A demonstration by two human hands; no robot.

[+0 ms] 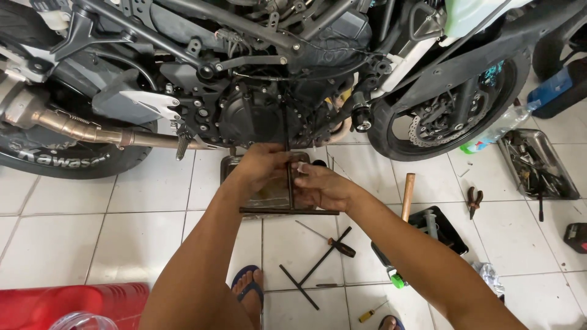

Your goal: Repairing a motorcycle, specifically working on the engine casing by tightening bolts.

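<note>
A long black T-handle wrench (288, 183) runs from its crossbar near me up into the underside of the motorcycle engine (257, 113). My left hand (264, 164) wraps around the shaft just below the engine. Fingers of my right hand (323, 186) close on the same shaft a little lower, above the crossbar. Under the engine sits a shallow metal drain pan (269, 195), partly hidden by my hands.
The stripped motorcycle fills the top, with its exhaust pipe (92, 131) at left and front wheel (449, 116) at right. On the tiled floor lie another T-wrench (315, 266), a screwdriver (333, 242), a wooden-handled hammer (407, 195), pliers (474, 200), a tool tray (538, 164) and a red container (67, 305).
</note>
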